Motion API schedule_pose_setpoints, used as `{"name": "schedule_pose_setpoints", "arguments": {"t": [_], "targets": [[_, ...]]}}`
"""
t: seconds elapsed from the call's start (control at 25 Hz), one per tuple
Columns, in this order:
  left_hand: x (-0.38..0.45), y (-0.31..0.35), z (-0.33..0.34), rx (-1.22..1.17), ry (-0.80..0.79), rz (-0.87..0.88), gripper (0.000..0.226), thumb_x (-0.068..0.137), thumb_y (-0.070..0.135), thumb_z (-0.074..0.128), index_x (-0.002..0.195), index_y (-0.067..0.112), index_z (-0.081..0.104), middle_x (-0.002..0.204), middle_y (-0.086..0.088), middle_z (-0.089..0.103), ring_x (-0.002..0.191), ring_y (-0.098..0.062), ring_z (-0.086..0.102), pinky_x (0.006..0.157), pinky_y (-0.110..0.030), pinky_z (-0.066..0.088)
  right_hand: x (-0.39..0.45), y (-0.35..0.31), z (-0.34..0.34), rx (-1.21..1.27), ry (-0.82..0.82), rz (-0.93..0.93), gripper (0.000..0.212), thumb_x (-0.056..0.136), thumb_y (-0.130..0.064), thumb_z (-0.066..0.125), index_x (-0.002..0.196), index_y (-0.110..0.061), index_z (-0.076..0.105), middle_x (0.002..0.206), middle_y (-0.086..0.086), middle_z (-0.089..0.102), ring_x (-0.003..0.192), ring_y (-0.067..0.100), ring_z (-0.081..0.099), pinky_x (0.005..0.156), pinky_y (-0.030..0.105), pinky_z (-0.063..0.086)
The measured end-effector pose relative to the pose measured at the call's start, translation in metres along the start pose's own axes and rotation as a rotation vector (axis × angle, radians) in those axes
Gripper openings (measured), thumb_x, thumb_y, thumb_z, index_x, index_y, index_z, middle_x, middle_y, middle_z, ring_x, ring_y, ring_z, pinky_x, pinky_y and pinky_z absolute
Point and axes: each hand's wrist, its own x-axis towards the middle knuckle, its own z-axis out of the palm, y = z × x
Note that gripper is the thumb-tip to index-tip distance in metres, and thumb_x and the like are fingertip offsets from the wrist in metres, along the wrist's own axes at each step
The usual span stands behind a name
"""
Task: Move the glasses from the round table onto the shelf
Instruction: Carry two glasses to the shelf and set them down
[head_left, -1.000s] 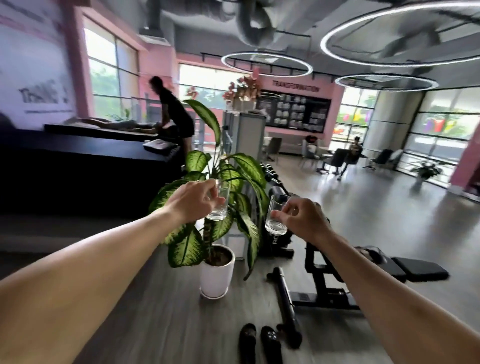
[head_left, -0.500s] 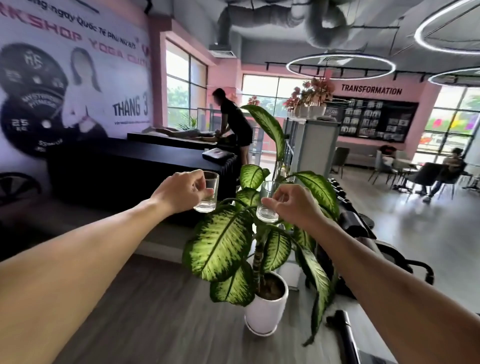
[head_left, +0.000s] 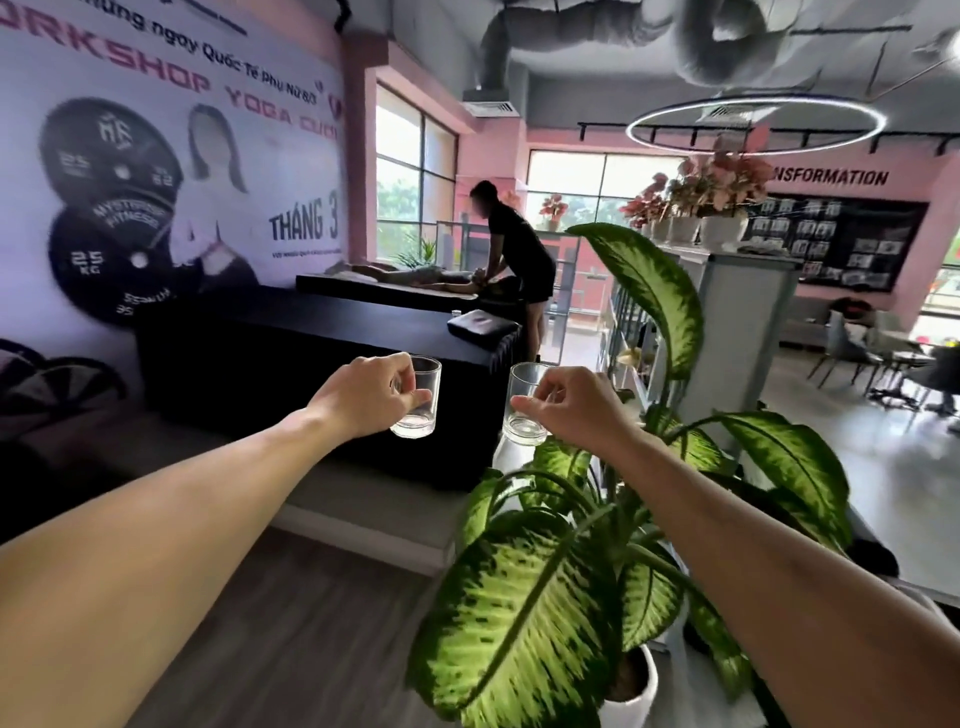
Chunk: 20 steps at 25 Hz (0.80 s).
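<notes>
My left hand (head_left: 363, 397) grips a clear empty glass (head_left: 418, 402) by its side, held upright at chest height. My right hand (head_left: 574, 408) holds a second clear glass (head_left: 524, 405) the same way, a short gap apart from the first. Both arms reach forward over a leafy potted plant (head_left: 550, 597). A grey-white shelf unit (head_left: 748, 322) stands behind the plant on the right, with pink flower pots (head_left: 722, 228) on top. The round table is out of view.
A black massage bed (head_left: 322, 358) stands straight ahead with a black pillow (head_left: 483, 325) on it. A person in black (head_left: 514, 260) bends over a second bed farther back. Chairs and a table (head_left: 883, 353) stand at the far right. The floor is grey wood.
The view has swung left and moved closer to the plant and the black bed. Both hands keep their glasses, held level in front of me.
</notes>
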Motion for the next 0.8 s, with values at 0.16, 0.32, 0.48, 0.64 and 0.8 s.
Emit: {"name": "schedule_pose_setpoints", "arguments": {"t": [0.16,0.32,0.48,0.64,0.8], "targets": [[0.053,-0.044,0.016,0.0,0.007,-0.041,0.027,0.088,0.046,0.066,0.074,0.03,0.051,0.074,0.007,0.067,0.075,-0.018,0.065,0.073,-0.033,0.051,0.077,0.011,0.053,0.031,-0.031,-0.008,0.032,0.072,-0.052,0.079,0.064,-0.025,0.063,0.064,-0.011,0.063,0.069,0.014,0.065,0.067,0.029,0.053],[0.118,-0.094,0.03,0.028,0.03,-0.092,0.028,0.087,0.046,0.067,0.074,0.028,0.051,0.074,0.006,0.069,0.074,-0.019,0.066,0.075,-0.035,0.054,0.162,0.022,0.112,0.077,-0.057,-0.056,0.034,0.069,-0.052,0.08,0.059,-0.026,0.061,0.06,-0.013,0.06,0.065,0.012,0.062,0.065,0.026,0.048],[0.193,-0.143,0.033,0.047,0.064,-0.168,0.027,0.087,0.046,0.066,0.076,0.026,0.053,0.074,0.005,0.069,0.073,-0.018,0.066,0.078,-0.038,0.056,0.256,0.022,0.161,0.085,-0.095,-0.137,0.035,0.072,-0.05,0.081,0.057,-0.028,0.058,0.059,-0.014,0.058,0.066,0.01,0.057,0.066,0.024,0.04],[0.253,-0.19,0.031,0.047,0.117,-0.245,0.025,0.088,0.046,0.065,0.078,0.026,0.054,0.074,0.006,0.068,0.072,-0.017,0.065,0.075,-0.036,0.052,0.344,0.013,0.211,0.115,-0.148,-0.196,0.033,0.073,-0.05,0.079,0.057,-0.029,0.059,0.063,-0.014,0.059,0.072,0.012,0.061,0.068,0.026,0.044],[0.3,-0.251,0.032,0.058,0.144,-0.326,0.025,0.088,0.046,0.065,0.08,0.025,0.056,0.075,0.006,0.068,0.073,-0.015,0.065,0.075,-0.035,0.053,0.412,-0.007,0.274,0.165,-0.203,-0.228,0.032,0.075,-0.05,0.078,0.059,-0.029,0.059,0.063,-0.014,0.059,0.071,0.012,0.059,0.066,0.026,0.042]]}}
